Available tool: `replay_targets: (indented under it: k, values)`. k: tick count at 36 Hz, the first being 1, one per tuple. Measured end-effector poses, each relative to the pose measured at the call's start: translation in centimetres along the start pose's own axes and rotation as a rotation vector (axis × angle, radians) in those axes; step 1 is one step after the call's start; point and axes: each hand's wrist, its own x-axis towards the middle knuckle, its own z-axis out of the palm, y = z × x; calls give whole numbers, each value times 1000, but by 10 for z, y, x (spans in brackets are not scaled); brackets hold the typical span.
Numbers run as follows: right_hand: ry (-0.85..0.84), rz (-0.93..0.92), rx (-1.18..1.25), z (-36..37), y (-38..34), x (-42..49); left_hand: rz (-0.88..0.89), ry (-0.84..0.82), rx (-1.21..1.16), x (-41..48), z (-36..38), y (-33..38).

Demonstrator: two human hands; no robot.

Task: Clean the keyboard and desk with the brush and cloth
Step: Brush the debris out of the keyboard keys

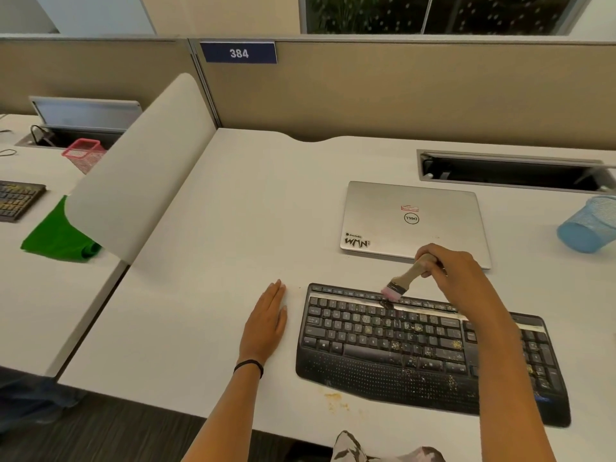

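Count, left to right: one second keyboard at the left edge of the frame, one green cloth just beside it, one pink mesh cup above them, one black keyboard at lower centre-right, one brush, one closed laptop above it, and one blue mesh cup at the right edge.

Your left hand lies flat on the worktop just left of the black keyboard, fingers straight, grip holding nothing. Your right hand has its grip closed round the brush handle. The pink bristles touch the keyboard's top row. Crumbs dot the keys.
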Motion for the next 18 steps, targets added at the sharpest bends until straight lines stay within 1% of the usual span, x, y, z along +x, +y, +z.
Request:
replay_targets:
  k: [7,13,15,18]
  values:
    - [-57,-3,52,-6,0,-6,1,9,-16,0,1,-2]
    - [-116,-23,60,13,-3,0,4,13,-14,-1,1,-2]
    - [-118,-20,49,18,-1,2,4,15,-16,-1,0,0]
    - [-76,27,26,18,8,4,5,18,-16,-1,-1,0]
